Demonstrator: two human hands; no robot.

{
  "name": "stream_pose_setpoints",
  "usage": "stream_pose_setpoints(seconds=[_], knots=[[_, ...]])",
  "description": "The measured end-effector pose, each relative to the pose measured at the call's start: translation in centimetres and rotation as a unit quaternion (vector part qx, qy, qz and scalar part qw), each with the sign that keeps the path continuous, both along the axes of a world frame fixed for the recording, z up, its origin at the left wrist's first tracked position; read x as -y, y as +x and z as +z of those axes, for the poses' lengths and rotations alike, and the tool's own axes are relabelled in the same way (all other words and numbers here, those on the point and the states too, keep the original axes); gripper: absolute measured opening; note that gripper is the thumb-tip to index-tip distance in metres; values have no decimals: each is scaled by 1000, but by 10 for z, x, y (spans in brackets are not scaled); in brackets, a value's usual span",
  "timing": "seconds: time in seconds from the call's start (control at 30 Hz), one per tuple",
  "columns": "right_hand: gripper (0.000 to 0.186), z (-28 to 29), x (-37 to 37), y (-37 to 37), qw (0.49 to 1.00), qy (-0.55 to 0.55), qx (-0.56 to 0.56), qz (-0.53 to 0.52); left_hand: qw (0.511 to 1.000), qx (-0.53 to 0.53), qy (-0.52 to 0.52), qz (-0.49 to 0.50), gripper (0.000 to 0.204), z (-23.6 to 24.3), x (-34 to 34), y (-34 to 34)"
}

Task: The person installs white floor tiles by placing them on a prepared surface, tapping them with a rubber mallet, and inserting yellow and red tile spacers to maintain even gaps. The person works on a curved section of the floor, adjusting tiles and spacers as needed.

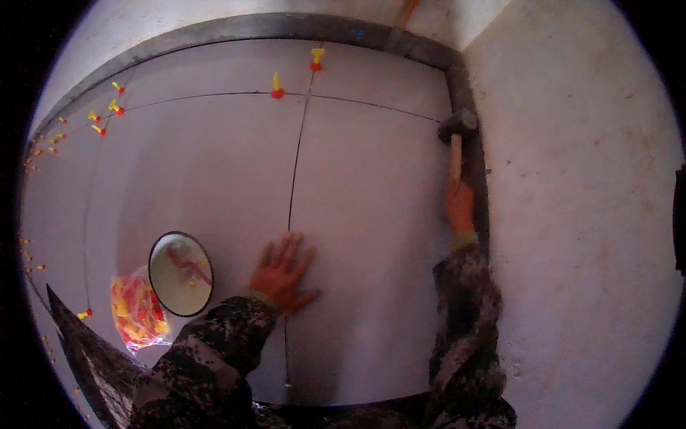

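Observation:
My left hand (283, 274) lies flat with fingers spread across the dark joint between two large pale floor tiles (371, 214). In my right hand (459, 204) is a mallet (457, 126) with a dark head and a light wooden handle, gripped by the handle. The mallet's head is over the far right corner of the near tile, close to the wall; whether it touches the tile I cannot tell. Both forearms wear camouflage sleeves.
Left of my left hand stands a round pail (180, 274) beside a clear bag (138, 309) of red and yellow pieces. Red and yellow tile levelers (277, 86) stand along the joints, several at the left. A pale wall (579, 207) rises on the right, with a grey strip (468, 79) along its foot.

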State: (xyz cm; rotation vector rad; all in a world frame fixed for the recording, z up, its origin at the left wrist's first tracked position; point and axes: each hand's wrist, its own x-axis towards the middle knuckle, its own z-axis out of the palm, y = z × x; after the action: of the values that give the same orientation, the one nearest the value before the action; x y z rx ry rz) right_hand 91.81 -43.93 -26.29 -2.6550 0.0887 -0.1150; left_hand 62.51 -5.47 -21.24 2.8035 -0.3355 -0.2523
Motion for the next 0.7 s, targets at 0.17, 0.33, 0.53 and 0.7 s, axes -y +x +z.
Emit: stream_pose_setpoints(seconds=[0.17, 0.33, 0.53, 0.7], knots=[[42, 5, 38, -92, 997, -14, 71, -11, 1000, 19, -4, -20, 88, 7, 10, 13], [38, 31, 7, -111, 987, 137, -32, -72, 999, 18, -24, -22, 89, 0, 4, 8], [35, 58, -36, -158, 990, 135, 13, -47, 999, 12, -25, -20, 85, 8, 0, 8], [30, 46, -37, -162, 992, 101, -19, -76, 1000, 4, -20, -24, 84, 19, 2, 10]])
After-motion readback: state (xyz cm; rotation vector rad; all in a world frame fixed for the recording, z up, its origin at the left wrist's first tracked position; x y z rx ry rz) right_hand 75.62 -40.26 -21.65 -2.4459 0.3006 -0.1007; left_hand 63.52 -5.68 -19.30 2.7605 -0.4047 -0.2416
